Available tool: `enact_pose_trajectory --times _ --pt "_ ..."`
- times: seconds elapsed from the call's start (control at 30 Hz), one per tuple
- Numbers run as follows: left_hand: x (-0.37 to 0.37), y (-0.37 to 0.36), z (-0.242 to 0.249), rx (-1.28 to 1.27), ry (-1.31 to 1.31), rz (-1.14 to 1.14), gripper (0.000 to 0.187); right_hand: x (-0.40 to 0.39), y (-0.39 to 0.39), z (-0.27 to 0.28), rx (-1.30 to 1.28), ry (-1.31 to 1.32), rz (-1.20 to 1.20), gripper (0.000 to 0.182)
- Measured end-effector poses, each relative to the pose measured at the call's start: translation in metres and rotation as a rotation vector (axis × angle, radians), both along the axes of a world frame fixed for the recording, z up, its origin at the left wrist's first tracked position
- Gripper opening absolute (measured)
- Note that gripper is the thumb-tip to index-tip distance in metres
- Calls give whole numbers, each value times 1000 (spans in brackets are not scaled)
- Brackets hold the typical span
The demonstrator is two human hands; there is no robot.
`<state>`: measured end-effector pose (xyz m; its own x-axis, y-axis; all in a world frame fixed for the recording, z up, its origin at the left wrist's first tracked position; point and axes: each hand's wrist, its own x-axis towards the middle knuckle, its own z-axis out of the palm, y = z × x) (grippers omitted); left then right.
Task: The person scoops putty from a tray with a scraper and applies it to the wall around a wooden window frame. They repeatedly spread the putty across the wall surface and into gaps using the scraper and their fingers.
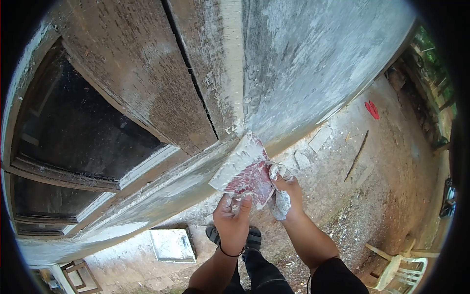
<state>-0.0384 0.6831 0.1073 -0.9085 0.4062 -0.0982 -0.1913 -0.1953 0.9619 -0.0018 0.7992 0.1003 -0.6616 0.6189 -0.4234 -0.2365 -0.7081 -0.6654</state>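
A flat piece with a red-and-white streaked face and pale paste along its upper left part [252, 179] is held between both hands, close to the wall's corner. My left hand [234, 218] grips its lower edge, thumb on top and fingers curled beneath; a dark band circles the wrist. At its right side, my right hand [285, 191] pinches the edge, and white paste coats its fingers and palm. Whether the right hand also holds a tool cannot be made out. Beside the piece rises a grey-white smeared wall [303, 63].
A wooden frame [142, 73] with dark glass panes [83, 117] fills the left. Below lies a white-coated tray [172, 245] near my sandalled feet. A white plastic chair [404, 272] stands lower right; a stick [356, 156] and red slippers [372, 110] lie on the ground.
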Motion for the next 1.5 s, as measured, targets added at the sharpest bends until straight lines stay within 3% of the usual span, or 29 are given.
enact_pose_trajectory --times 0.07,0.1,0.23,0.3,0.33,0.4,0.43,0.6,0.67,0.7,0.73,0.8,0.83,0.9,1.0,1.07,1.17,1.2,1.27,1.4,1.5 --pt "-3 9 3 -16 1 123 16 3 -6 -3 216 -29 59 37" --pt "-4 10 5 -18 0 122 16 7 -6 -11 252 -182 51 39" --pt "-5 13 11 27 -34 186 15 26 10 -10 342 -281 157 48" --pt "-7 14 12 37 -53 214 15 31 16 2 1231 -380 71 57" --pt "-8 14 13 29 -54 207 15 33 16 8 1231 -377 74 57" --pt "-9 16 14 21 -58 203 15 41 12 14 2135 -423 49 56" --pt "-9 17 17 25 -41 192 15 45 12 -3 2315 -440 132 43" --pt "-5 21 28 76 -70 159 20 30 27 -9 2375 -267 88 32" --pt "1 13 22 124 107 16 23 31 32 -9 2195 -201 -32 26" --pt "10 10 11 139 94 87 34 26 37 4 2098 -133 -71 20" --pt "8 8 6 139 96 92 34 21 43 14 2099 -126 -71 20" --pt "4 2 0 302 32 36 48 11 53 27 1609 -27 -28 21" --pt "5 0 -5 299 34 39 48 5 52 26 1606 -22 -27 21" --pt "9 -1 -12 214 -13 135 59 -7 47 24 816 64 -118 26" --pt "12 1 -8 194 38 180 56 -32 57 28 851 79 -142 34" --pt "15 -1 -15 162 59 210 55 -44 69 39 894 108 -63 27" --pt "15 -4 -21 161 81 215 54 -53 83 45 1363 68 -208 18" --pt "16 -5 -22 192 87 188 53 -53 86 45 1366 66 -204 18" --pt "18 -6 -23 190 22 198 53 -52 90 44 1792 -22 -354 19" --pt "21 -9 -34 195 1 231 53 -47 94 44 1873 -25 -369 21" --pt "23 -20 -33 102 -85 230 52 -36 96 43 1680 -93 -323 19"
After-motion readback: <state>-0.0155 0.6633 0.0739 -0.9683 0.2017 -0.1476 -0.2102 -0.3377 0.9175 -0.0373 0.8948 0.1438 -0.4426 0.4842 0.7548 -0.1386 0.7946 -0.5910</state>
